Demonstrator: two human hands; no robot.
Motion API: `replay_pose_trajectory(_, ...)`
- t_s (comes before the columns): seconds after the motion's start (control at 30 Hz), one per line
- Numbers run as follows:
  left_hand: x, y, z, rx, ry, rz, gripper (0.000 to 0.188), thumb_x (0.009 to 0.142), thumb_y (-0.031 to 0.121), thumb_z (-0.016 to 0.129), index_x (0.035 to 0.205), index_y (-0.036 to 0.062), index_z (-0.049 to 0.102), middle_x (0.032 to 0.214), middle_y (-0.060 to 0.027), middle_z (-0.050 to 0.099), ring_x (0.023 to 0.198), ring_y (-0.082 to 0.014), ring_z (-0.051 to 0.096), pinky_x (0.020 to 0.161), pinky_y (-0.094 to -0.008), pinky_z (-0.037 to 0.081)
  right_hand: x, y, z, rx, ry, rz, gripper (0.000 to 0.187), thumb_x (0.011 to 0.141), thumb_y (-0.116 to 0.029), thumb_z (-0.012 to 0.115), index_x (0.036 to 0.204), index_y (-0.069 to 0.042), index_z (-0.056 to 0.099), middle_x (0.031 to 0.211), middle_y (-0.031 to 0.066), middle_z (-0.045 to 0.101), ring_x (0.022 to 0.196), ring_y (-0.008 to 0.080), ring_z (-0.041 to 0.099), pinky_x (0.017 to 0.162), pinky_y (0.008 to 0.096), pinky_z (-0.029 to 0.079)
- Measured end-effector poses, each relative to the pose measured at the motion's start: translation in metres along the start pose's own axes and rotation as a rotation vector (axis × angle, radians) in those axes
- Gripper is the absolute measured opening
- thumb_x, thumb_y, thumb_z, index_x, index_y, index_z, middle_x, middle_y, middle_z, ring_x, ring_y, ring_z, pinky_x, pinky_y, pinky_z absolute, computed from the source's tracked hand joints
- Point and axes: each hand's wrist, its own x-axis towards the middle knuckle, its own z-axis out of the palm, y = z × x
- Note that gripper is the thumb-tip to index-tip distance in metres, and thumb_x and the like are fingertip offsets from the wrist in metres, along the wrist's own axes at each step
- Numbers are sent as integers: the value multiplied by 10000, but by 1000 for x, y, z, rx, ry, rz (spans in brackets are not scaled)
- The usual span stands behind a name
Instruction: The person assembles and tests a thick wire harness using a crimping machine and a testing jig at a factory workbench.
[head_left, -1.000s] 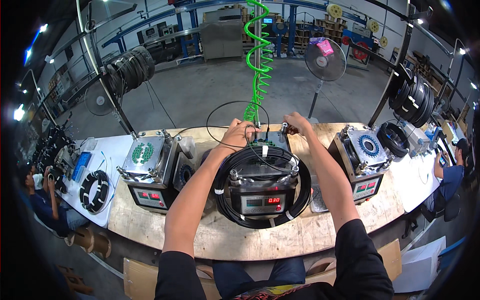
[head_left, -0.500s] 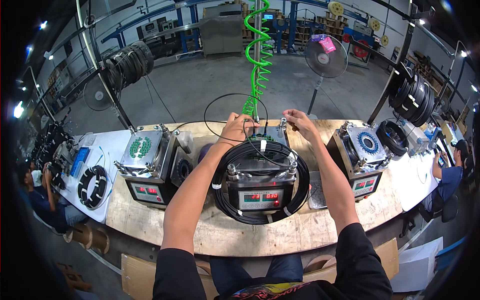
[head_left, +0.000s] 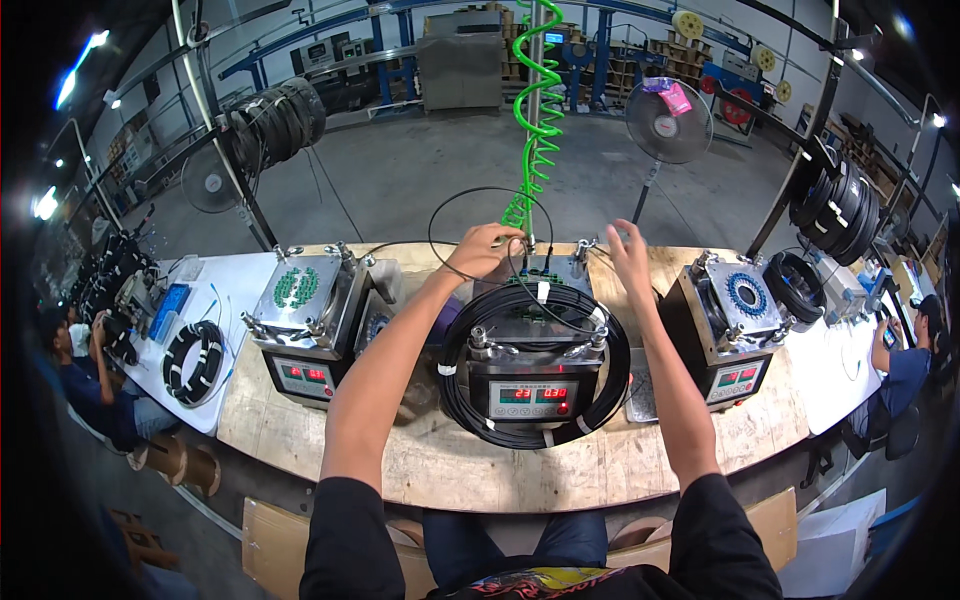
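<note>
In front of me, a coil of black cable (head_left: pixel 452 372) hangs around the middle tabletop machine (head_left: pixel 497 388), which has a red lit display. Thin cable ends stand in the green-toothed fixture on its metal top plate (head_left: pixel 566 272). My left hand (head_left: pixel 484 254) is at the back left of that plate, its fingers pinched on a thin length of the black cable; the fingertips are partly hidden. To the right of the plate, my right hand (head_left: pixel 629 257) is raised with its fingers apart and nothing visible in it. A metal clamp post (head_left: pixel 583 252) stands just left of it.
Similar machines stand at left (head_left: pixel 297 372) and right (head_left: pixel 733 378) on the wooden bench (head_left: pixel 440 470). A green coiled air hose (head_left: pixel 537 85) hangs behind the middle one. A fan (head_left: pixel 668 122) stands beyond. People work at white side tables, with cable coils (head_left: pixel 192 362) nearby.
My right hand has moved right, away from the clamp post, and its fingers have spread. My left hand stays by the back of the plate. The whole view has shifted slightly.
</note>
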Motion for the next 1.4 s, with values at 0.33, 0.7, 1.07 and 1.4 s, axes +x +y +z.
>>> replay_pose_trajectory(0.33,49,-30,-17,-150,-357,-667,361,885,363,705,978,16,736,813,-67,664,702,-186,591,586,-417,482,-140,-37,7,-156,294,-393,203,980,16,489,1143,31,610,766,47,521,692,128,480,659,292,428)
replay_pose_trajectory(0.7,-2,-101,14,-1090,347,-791,247,1043,284,583,951,71,666,782,-45,638,666,-189,617,619,-397,524,-150,-42,8,-244,314,-414,302,844,151,507,1077,19,646,866,134,565,754,265,564,701,386,471)
replay_pose_trajectory(1.07,-6,-52,34,-1258,684,-577,264,954,168,670,1176,25,677,944,-65,707,796,-128,631,727,-278,514,-162,-19,0,-379,403,-531,310,849,145,463,1087,39,631,998,163,599,889,313,580,799,373,479)
replay_pose_trajectory(1.4,-22,-69,21,-896,718,-619,232,940,213,738,1121,81,675,868,-12,703,719,-120,664,604,-271,457,-164,-22,5,-356,357,-529,316,828,161,468,1072,44,631,974,166,598,869,313,580,771,371,475)
